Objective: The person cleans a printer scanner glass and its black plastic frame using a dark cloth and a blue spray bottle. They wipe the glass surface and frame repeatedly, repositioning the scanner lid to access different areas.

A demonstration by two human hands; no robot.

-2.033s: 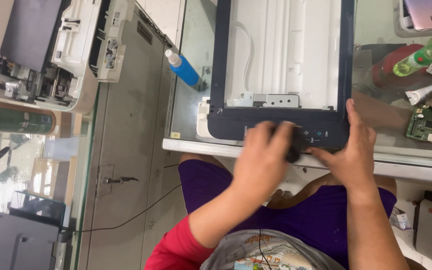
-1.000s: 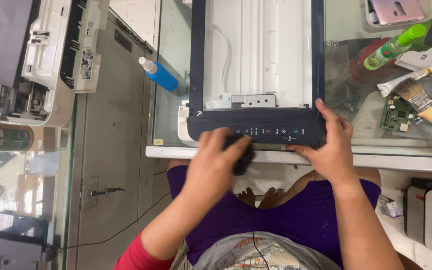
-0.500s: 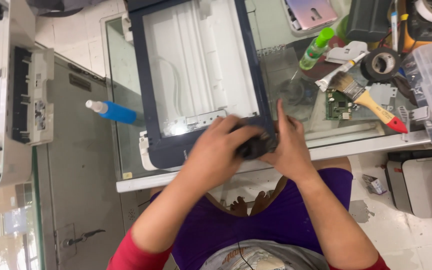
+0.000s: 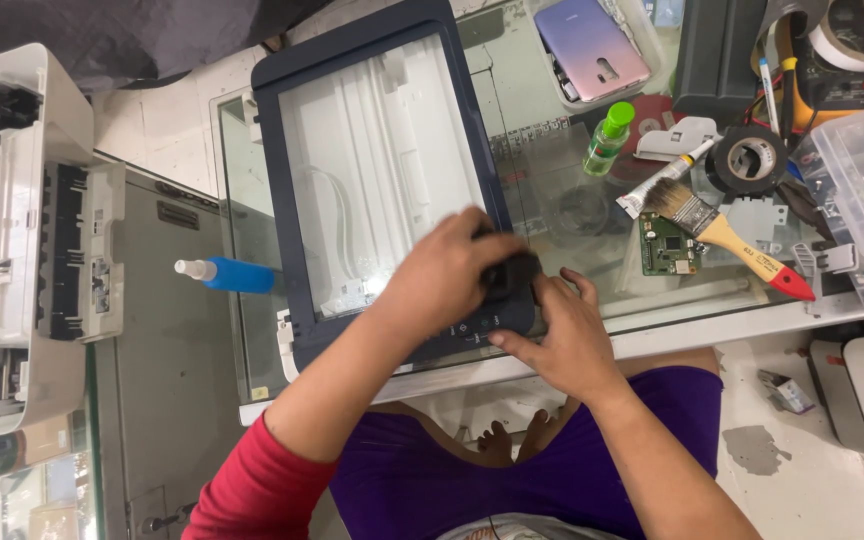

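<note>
L hand (image 4: 457, 265) clenched on a small black object (image 4: 514, 272), pressing it at the near right corner of the scanner lid (image 4: 377, 180) on the glass table (image 4: 572, 215). R hand (image 4: 562, 335) just beside, fingers flat on the dark frame, grasping nothing. Glass looks mostly clean; corner work seems in progress, rest can't tell. Paintbrush (image 4: 717, 235), circuit board (image 4: 669, 245) well right of grip; blue spray bottle (image 4: 227, 274) left.

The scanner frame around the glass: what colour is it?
Dark navy blue; the scanner frame shows in the head view.
</note>
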